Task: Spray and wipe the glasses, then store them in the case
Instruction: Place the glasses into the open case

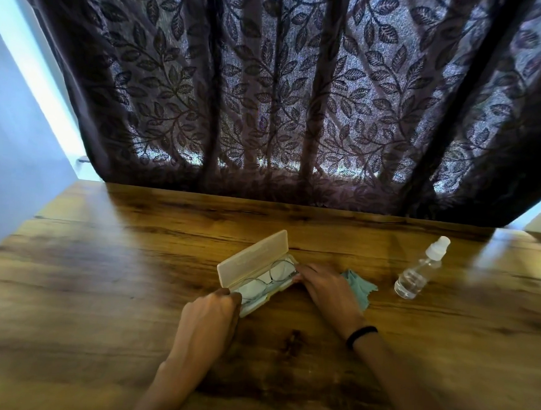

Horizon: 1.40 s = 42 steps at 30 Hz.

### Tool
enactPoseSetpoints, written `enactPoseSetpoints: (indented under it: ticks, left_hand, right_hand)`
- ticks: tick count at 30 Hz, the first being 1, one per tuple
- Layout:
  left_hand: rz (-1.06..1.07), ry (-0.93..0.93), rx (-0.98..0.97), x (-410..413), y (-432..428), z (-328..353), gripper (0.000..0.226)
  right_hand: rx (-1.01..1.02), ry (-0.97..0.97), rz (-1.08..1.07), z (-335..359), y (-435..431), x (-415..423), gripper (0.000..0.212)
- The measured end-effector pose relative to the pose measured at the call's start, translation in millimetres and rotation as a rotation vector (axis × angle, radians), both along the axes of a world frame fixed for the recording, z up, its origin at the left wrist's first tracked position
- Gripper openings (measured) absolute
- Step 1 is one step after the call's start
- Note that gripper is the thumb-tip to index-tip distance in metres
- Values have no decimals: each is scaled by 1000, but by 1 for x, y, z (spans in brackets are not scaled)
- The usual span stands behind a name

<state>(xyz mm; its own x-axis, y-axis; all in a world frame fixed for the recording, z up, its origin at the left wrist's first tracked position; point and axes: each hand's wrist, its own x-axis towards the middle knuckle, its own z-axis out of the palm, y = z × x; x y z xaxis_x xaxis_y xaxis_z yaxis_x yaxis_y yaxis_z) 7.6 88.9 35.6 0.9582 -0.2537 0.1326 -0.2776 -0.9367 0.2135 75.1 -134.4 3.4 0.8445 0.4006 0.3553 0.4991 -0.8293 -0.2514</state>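
Note:
A cream glasses case [252, 259] lies open on the wooden table [98, 272], its lid raised on the far side. Thin-framed glasses [270, 277] rest folded inside it. My left hand [210, 319] grips the case's near-left end. My right hand [324, 288] rests on the case's right end, fingertips touching the rim beside the glasses. A light teal cloth [361, 289] lies crumpled on the table, partly under my right hand. A clear spray bottle [419, 273] with a white cap stands to the right of the cloth.
A dark leaf-patterned curtain [286, 94] hangs just behind the table's far edge. A pale wall [8, 141] runs along the left. A black band [361, 336] circles my right wrist.

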Motion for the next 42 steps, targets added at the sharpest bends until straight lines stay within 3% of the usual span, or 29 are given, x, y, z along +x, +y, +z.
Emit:
enactPoseSetpoints:
  ticks: [7,14,24,42]
  left_hand:
    - [4,19,-18,7,-1,0,23]
    - [-22,2,-90,7,-3,-6,19]
    - [31,-46,-143,2,1,-11,23]
    - [51,-60,-191,1,1,-3,24]
  right_hand:
    - [-63,-24,15,2,2,18,18]
    - [-119,-68,13,1,3,16,24]
    - [67,158,-41,4,13,20,35]
    - [237,186,-53,9,16,25,33]
